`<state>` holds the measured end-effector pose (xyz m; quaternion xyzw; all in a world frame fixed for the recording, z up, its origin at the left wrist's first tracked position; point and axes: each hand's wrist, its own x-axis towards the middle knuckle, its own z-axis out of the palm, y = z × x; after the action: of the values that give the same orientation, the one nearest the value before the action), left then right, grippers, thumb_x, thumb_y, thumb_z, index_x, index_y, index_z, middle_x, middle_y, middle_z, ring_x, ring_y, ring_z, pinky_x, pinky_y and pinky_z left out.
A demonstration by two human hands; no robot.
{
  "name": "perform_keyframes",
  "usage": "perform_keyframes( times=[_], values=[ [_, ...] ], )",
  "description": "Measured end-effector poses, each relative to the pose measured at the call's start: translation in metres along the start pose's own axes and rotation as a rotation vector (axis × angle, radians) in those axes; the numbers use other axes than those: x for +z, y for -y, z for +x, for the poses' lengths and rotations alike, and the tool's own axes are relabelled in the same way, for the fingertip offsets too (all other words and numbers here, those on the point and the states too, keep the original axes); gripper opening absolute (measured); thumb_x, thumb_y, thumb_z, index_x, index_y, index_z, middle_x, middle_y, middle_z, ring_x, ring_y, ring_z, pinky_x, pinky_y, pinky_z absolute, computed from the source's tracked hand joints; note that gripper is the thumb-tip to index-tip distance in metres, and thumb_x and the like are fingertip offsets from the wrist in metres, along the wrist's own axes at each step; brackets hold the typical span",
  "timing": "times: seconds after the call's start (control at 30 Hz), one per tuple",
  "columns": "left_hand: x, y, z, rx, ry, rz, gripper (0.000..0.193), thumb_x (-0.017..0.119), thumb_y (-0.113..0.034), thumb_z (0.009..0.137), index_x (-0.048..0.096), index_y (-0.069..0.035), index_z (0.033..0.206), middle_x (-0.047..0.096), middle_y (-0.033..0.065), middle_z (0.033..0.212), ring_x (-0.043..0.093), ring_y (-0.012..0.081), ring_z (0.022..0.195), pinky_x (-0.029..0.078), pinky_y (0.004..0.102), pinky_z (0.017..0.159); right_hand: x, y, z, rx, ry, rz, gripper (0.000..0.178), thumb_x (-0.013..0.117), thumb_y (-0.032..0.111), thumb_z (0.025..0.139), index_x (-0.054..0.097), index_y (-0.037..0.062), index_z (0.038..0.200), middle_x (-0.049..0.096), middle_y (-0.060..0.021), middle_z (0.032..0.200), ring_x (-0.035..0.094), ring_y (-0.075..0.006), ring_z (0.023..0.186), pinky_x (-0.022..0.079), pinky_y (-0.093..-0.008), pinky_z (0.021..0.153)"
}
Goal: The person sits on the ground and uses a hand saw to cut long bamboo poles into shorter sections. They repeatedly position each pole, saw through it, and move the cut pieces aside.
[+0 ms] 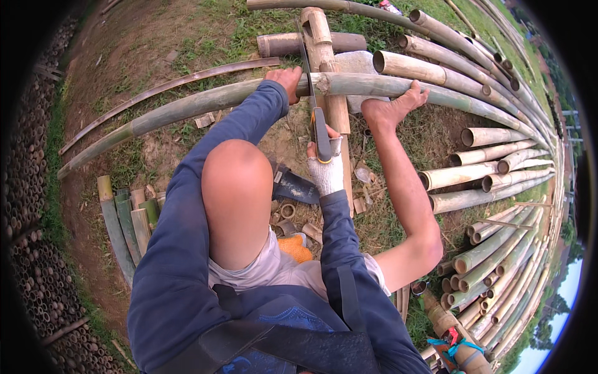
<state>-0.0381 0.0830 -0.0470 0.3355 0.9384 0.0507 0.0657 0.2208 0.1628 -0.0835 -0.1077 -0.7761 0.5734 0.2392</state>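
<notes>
A long green-grey bamboo pole (187, 106) lies crosswise before me, over a paler bamboo support (337, 115). My left hand (286, 82) is closed around the pole, just left of the support. In a white fingerless glove, my right hand (325, 165) grips the dark handle of a handsaw (321, 134). The saw's blade points away from me and crosses the pole close beside my left hand, near a pale node. How deep the blade sits in the bamboo I cannot tell. My bare foot (389, 112) presses on the pole right of the support.
Many bamboo poles (430, 71) are laid out on the right, with another stack (492, 268) nearer. A thin bamboo strip (168, 90) lies beyond the pole. Short green pieces (121, 215) stand at left. Between my legs are a dark object (294, 186), offcuts and an orange cloth-like item (294, 248).
</notes>
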Motion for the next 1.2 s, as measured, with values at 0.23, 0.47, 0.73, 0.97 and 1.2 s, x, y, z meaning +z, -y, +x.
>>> perform_keyframes(
  times=[0.23,0.47,0.73,0.97,1.2],
  values=[
    [0.004,0.003,0.002,0.025,-0.002,-0.023,0.071,0.092,-0.037,0.076,0.055,-0.006,0.129,0.072,0.0187,0.122,0.071,0.0391,0.115,0.057,0.0504,0.1,-0.065,0.087,-0.152,0.055,0.02,0.075,0.06,0.065,-0.005,0.095,0.046,0.0083,0.15,0.061,-0.0152,0.14,0.067,-0.016,0.109,0.056,-0.0291,0.092],
    [0.004,0.004,0.001,0.026,0.002,0.005,0.071,0.091,-0.037,0.075,0.055,-0.006,0.129,0.072,0.0183,0.122,0.071,0.0387,0.115,0.057,0.0489,0.1,0.0,0.007,-0.007,-0.031,0.003,-0.06,0.056,0.067,0.0,0.092,0.05,0.0025,0.146,0.061,-0.0167,0.137,0.064,-0.0285,0.124,0.051,-0.0369,0.105],
    [0.002,0.004,0.003,0.031,0.039,0.01,0.073,0.09,-0.038,0.074,0.056,-0.007,0.131,0.072,0.0179,0.125,0.071,0.0382,0.116,0.056,0.049,0.1,-0.042,0.044,-0.128,0.194,0.005,0.047,0.059,0.069,0.002,0.093,0.049,0.0044,0.149,0.065,-0.0124,0.126,0.066,-0.0152,0.099,0.055,-0.03,0.091],
    [-0.002,0.004,0.003,0.023,0.036,0.002,0.073,0.091,-0.039,0.074,0.058,-0.007,0.131,0.073,0.0183,0.125,0.071,0.0377,0.116,0.056,0.048,0.099,-0.036,0.033,-0.094,0.163,-0.013,-0.021,0.057,0.067,0.001,0.095,0.047,0.0024,0.149,0.063,-0.011,0.129,0.064,-0.0147,0.105,0.053,-0.03,0.097],
    [-0.012,-0.002,-0.001,0.002,0.03,0.001,0.074,0.09,-0.037,0.073,0.058,-0.009,0.133,0.075,0.0187,0.12,0.072,0.039,0.113,0.056,0.0489,0.099,0.006,-0.001,-0.012,0.083,-0.007,0.119,0.061,0.071,-0.003,0.087,0.052,0.0018,0.145,0.063,-0.0137,0.136,0.064,-0.0188,0.115,0.052,-0.0305,0.1]
  ],
)
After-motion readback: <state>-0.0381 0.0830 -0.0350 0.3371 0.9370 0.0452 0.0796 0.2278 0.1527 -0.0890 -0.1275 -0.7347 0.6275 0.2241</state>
